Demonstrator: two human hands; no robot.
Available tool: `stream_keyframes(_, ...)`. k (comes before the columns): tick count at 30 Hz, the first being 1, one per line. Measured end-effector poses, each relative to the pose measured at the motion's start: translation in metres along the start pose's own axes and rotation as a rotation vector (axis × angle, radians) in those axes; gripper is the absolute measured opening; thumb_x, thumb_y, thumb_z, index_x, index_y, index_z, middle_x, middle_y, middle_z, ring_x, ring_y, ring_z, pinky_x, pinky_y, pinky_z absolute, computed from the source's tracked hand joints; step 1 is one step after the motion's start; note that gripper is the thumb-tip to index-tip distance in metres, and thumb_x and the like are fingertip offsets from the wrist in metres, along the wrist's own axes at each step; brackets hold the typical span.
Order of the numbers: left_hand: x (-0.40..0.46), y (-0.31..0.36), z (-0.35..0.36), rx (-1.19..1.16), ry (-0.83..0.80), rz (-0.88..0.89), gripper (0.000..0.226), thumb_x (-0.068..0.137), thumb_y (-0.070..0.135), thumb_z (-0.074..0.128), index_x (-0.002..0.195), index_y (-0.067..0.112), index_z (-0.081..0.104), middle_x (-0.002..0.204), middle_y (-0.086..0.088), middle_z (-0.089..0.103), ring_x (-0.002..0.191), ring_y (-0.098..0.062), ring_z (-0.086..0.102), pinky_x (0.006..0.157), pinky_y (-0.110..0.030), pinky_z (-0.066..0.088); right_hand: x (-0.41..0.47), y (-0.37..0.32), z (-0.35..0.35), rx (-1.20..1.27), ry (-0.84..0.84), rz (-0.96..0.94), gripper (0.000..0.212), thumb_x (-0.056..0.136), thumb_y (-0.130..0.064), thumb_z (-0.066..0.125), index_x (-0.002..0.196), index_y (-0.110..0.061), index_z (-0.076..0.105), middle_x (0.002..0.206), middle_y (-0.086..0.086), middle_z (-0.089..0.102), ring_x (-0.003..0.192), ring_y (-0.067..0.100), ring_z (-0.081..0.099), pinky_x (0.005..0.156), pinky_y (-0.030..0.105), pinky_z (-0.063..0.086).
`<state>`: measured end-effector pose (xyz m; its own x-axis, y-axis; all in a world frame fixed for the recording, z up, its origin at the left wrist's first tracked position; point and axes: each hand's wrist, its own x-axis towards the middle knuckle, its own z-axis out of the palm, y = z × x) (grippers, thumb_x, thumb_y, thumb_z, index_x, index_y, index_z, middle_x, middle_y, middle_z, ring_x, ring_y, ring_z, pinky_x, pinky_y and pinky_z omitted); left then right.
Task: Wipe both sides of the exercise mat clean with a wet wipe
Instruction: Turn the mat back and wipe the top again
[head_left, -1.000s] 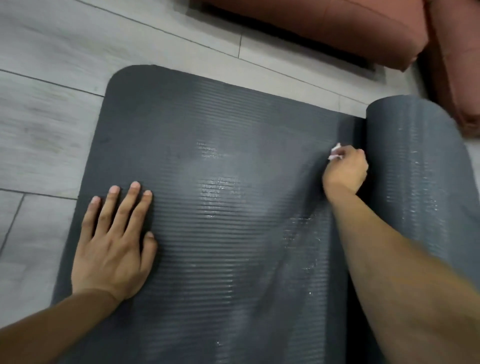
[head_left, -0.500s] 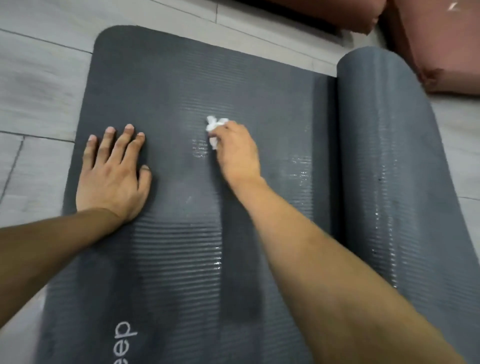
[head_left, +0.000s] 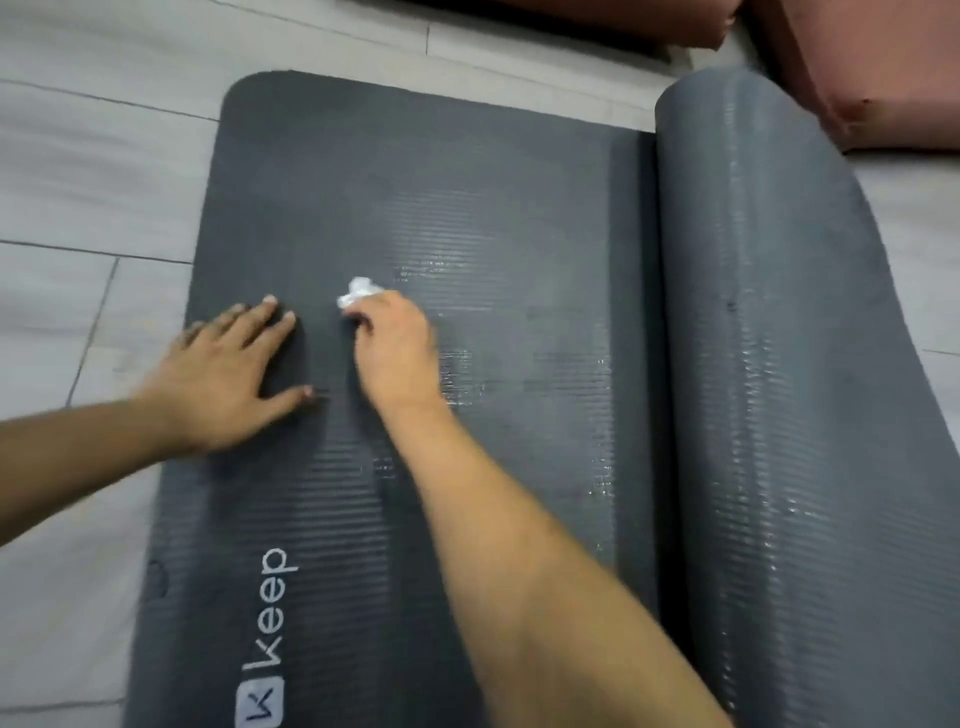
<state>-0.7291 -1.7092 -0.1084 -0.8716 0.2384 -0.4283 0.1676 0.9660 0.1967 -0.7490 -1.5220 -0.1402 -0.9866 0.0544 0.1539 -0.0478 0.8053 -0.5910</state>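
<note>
**Soft foam, a small wipe, and where to take hold**

The dark grey ribbed foam exercise mat (head_left: 519, 218) lies part-unrolled on the pale grey tiled floor (head_left: 88, 171), its flat end toward the left and the rest wound into a thick roll (head_left: 769, 364) on the right. White "Keep" lettering (head_left: 272, 608) runs along the near left edge.

The right hand (head_left: 397, 345) presses a small crumpled white wet wipe (head_left: 358, 292) onto the flat part, its fingers (head_left: 363, 317) curled round the wad so that only a tuft shows past the knuckles. The left hand (head_left: 228, 379) rests flat just beside it, fingers spread and straight, holding nothing and pinning the mat near its left edge.

Glossy streaks across the ridges to the right of the wipe and down the roll look like moisture, so that ground seems covered; the matte strip under and beyond the left hand looks not yet wiped.

The mat reads as thick, light and springy. It will likely dent under a palm and drag on the floor rather than slide freely, yet a hard stroke could still shift it, so the flat bracing hand makes sense. The ridges should grip the wipe, which is limp and may shred or ball up tighter. For turning the mat over, the rounded far-left corner (head_left: 254, 91) or the long left edge offers the easiest hold. The roll seems bulky and probably wants both hands.

Reddish-brown cushions (head_left: 883, 78) sit on the floor beyond the roll.
</note>
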Motion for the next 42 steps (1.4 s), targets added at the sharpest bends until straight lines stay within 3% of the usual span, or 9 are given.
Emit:
stream_keyframes(6, -0.07, 0.012, 0.062, 0.054, -0.119, -0.006, 0.155, 0.039, 0.111, 0.032, 0.161, 0.03, -0.019, 0.17, 0.003, -0.021, 0.159, -0.025, -0.008, 0.127, -0.057, 0.005, 0.003, 0.047, -0.025, -0.117, -0.001, -0.278, 0.026, 0.088, -0.015, 0.049, 0.093, -0.02, 0.075, 0.1, 0.002, 0.069, 0.083, 0.024, 0.06, 0.078, 0.031, 0.046)
stream_keyframes(11, -0.064, 0.021, 0.055, 0.037, -0.164, -0.045, 0.155, 0.032, 0.109, 0.031, 0.149, 0.035, -0.04, 0.157, 0.007, -0.046, 0.156, -0.024, -0.024, 0.127, -0.053, -0.006, 0.014, 0.184, -0.144, -0.306, 0.117, 0.307, 0.021, 0.092, -0.02, 0.056, 0.097, -0.019, 0.076, 0.104, 0.011, 0.068, 0.098, 0.031, 0.062, 0.087, 0.036, 0.046)
stream_keyframes(15, -0.064, 0.025, 0.053, 0.017, -0.179, -0.056, 0.157, 0.044, 0.104, 0.054, 0.146, 0.036, -0.044, 0.152, 0.008, -0.052, 0.155, -0.025, -0.026, 0.126, -0.054, -0.01, 0.009, 0.173, -0.133, -0.297, 0.286, 0.52, 0.025, 0.092, -0.007, 0.051, 0.091, -0.017, 0.074, 0.1, 0.012, 0.066, 0.093, 0.034, 0.063, 0.084, 0.038, 0.047)
stream_keyframes(18, -0.062, 0.025, 0.054, 0.024, -0.167, -0.058, 0.156, 0.047, 0.101, 0.059, 0.145, 0.037, -0.045, 0.155, 0.006, -0.049, 0.155, -0.026, -0.026, 0.125, -0.054, -0.011, -0.008, 0.104, -0.067, -0.083, 0.335, 0.278, 0.026, 0.081, 0.001, 0.056, 0.083, -0.017, 0.074, 0.09, 0.006, 0.071, 0.085, 0.029, 0.067, 0.084, 0.037, 0.051)
stream_keyframes(22, -0.064, 0.024, 0.054, 0.033, -0.175, -0.048, 0.156, 0.048, 0.1, 0.059, 0.144, 0.032, -0.043, 0.157, 0.005, -0.046, 0.155, -0.026, -0.026, 0.126, -0.054, -0.01, -0.076, -0.025, 0.009, 0.025, -0.079, -0.195, 0.031, 0.082, -0.01, 0.045, 0.095, -0.012, 0.073, 0.099, 0.007, 0.069, 0.09, 0.028, 0.062, 0.086, 0.038, 0.05)
stream_keyframes(26, -0.063, 0.022, 0.054, 0.013, -0.155, -0.036, 0.156, 0.04, 0.105, 0.05, 0.148, 0.038, -0.041, 0.16, 0.007, -0.043, 0.156, -0.025, -0.024, 0.127, -0.054, -0.008, -0.079, 0.014, -0.023, -0.125, -0.135, -0.338, 0.032, 0.088, -0.015, 0.038, 0.097, -0.016, 0.069, 0.105, 0.002, 0.065, 0.087, 0.025, 0.056, 0.081, 0.035, 0.048)
stream_keyframes(31, -0.064, 0.021, 0.055, 0.005, -0.154, -0.033, 0.157, 0.035, 0.107, 0.044, 0.146, 0.039, -0.044, 0.161, 0.006, -0.042, 0.156, -0.026, -0.024, 0.126, -0.056, -0.008, -0.055, 0.164, -0.142, -0.538, 0.04, 0.195, 0.029, 0.083, -0.001, 0.045, 0.095, -0.009, 0.07, 0.1, 0.013, 0.064, 0.09, 0.036, 0.058, 0.08, 0.043, 0.05)
stream_keyframes(35, -0.065, 0.025, 0.053, 0.016, -0.17, -0.047, 0.16, 0.042, 0.102, 0.058, 0.15, 0.036, -0.04, 0.163, 0.005, -0.041, 0.156, -0.027, -0.025, 0.126, -0.055, -0.01, -0.047, 0.163, -0.146, -0.546, 0.067, 0.463, 0.028, 0.085, 0.002, 0.048, 0.1, -0.004, 0.071, 0.105, 0.017, 0.062, 0.1, 0.036, 0.057, 0.085, 0.039, 0.044)
stream_keyframes(42, -0.066, 0.027, 0.05, 0.015, -0.175, -0.049, 0.159, 0.044, 0.099, 0.062, 0.153, 0.037, -0.036, 0.164, 0.004, -0.038, 0.156, -0.027, -0.024, 0.126, -0.056, -0.008, -0.142, -0.009, -0.028, -0.097, -0.184, -0.159, 0.03, 0.08, -0.004, 0.047, 0.097, -0.008, 0.071, 0.101, 0.011, 0.067, 0.091, 0.032, 0.059, 0.085, 0.037, 0.047)
